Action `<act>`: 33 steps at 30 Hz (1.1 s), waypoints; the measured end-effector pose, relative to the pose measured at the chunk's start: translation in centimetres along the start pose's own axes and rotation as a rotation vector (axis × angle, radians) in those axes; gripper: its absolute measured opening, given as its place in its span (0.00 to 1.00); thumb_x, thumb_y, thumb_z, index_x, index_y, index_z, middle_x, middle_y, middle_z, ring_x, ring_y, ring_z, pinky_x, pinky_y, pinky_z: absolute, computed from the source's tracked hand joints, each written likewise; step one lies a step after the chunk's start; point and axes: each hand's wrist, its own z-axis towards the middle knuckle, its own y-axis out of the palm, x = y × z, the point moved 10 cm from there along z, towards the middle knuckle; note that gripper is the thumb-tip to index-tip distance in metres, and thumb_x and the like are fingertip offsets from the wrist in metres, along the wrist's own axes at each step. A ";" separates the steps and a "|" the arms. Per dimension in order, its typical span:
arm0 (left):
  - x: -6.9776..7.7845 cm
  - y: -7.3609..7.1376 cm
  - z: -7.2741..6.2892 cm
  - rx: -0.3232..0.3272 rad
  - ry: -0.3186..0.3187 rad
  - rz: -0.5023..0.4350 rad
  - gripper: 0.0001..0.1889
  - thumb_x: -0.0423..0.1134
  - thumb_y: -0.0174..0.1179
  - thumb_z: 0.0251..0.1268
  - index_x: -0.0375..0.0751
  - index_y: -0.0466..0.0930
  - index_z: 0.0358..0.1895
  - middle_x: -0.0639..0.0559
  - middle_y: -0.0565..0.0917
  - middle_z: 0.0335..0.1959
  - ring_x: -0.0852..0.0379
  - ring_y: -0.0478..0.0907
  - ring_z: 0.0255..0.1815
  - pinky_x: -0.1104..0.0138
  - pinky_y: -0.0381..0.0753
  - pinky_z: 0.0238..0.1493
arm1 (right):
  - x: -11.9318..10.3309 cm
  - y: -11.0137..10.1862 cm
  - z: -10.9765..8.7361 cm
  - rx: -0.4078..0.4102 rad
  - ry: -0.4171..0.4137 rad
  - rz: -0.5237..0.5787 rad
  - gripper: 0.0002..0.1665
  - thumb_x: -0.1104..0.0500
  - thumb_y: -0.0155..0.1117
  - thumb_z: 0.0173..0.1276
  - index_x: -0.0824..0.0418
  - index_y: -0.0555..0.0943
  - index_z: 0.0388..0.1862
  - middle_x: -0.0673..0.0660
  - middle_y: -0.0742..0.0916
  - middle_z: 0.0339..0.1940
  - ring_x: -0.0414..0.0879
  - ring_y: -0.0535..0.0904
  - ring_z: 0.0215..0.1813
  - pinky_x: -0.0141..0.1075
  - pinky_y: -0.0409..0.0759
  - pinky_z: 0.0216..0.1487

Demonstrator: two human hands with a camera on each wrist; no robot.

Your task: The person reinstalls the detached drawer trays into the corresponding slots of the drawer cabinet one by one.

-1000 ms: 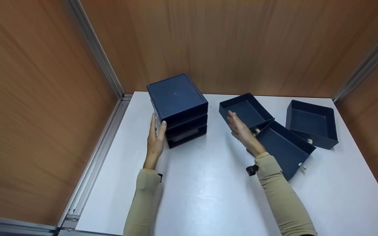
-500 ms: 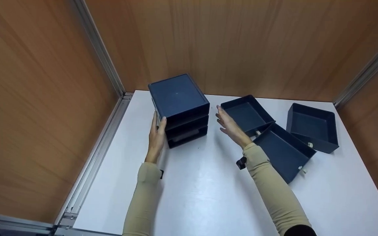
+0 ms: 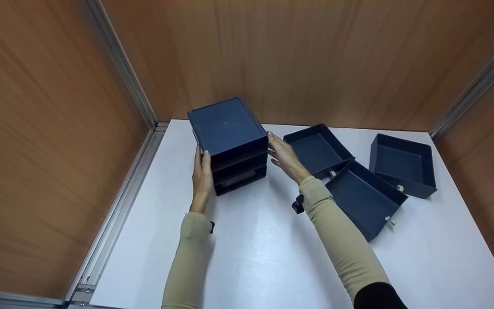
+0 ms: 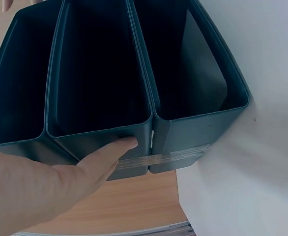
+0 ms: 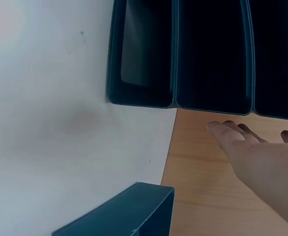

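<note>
A dark blue drawer cabinet [image 3: 228,126] with three empty slots stands at the back left of the table. My left hand [image 3: 203,180] rests on its left side, fingers straight, the thumb near the front edge. In the left wrist view the thumb lies against the cabinet's side wall [image 4: 183,132], just above a strip of clear tape [image 4: 156,160]. At the cabinet's right side is my right hand [image 3: 287,159], fingers extended. From the right wrist view a narrow gap seems to lie between these fingers and the cabinet [image 5: 213,101]; contact is hard to judge.
Three loose drawers lie on the white table [image 3: 247,257] to the right: a back drawer [image 3: 317,148], a front drawer [image 3: 362,199] touching it, and a far right drawer [image 3: 403,161]. Wooden panels [image 3: 298,64] in metal framing enclose the back and sides.
My right hand has moved left, from above the loose drawers to the cabinet's right side. The left hand stays at the cabinet's left side, its thumb closer in. The drawers have not moved.
</note>
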 end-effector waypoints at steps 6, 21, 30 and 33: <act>0.3 0.1 0.2 0.000 0.018 -0.001 0.38 0.65 0.38 0.84 0.58 0.43 0.90 0.45 0.51 0.90 0.42 0.51 0.89 0.45 0.54 0.86 | -0.1 -0.1 -0.1 0.069 0.006 -0.007 0.43 0.36 0.49 0.85 0.61 0.62 0.86 0.67 0.70 0.83 0.64 0.61 0.86 0.60 0.57 0.85; 0.5 1.1 -1.0 -0.022 0.002 -0.008 0.39 0.65 0.41 0.84 0.61 0.43 0.89 0.48 0.51 0.90 0.42 0.58 0.87 0.44 0.59 0.84 | -0.3 -1.0 -0.7 0.107 0.007 0.039 0.37 0.42 0.48 0.87 0.65 0.68 0.82 0.70 0.75 0.79 0.60 0.67 0.84 0.55 0.55 0.87; 0.3 1.9 -4.9 -0.006 0.002 -0.073 0.38 0.60 0.43 0.85 0.58 0.41 0.90 0.47 0.46 0.91 0.36 0.58 0.86 0.41 0.61 0.82 | 0.1 -1.8 -2.5 0.113 0.031 -0.011 0.38 0.41 0.50 0.85 0.64 0.69 0.81 0.70 0.79 0.76 0.59 0.72 0.81 0.53 0.57 0.86; 0.7 2.2 -6.1 -0.015 0.008 -0.097 0.39 0.59 0.44 0.86 0.58 0.40 0.90 0.47 0.45 0.91 0.35 0.55 0.87 0.40 0.58 0.83 | 0.2 -2.2 -3.3 0.103 0.029 -0.036 0.40 0.41 0.50 0.84 0.65 0.67 0.82 0.71 0.78 0.76 0.61 0.71 0.81 0.53 0.58 0.86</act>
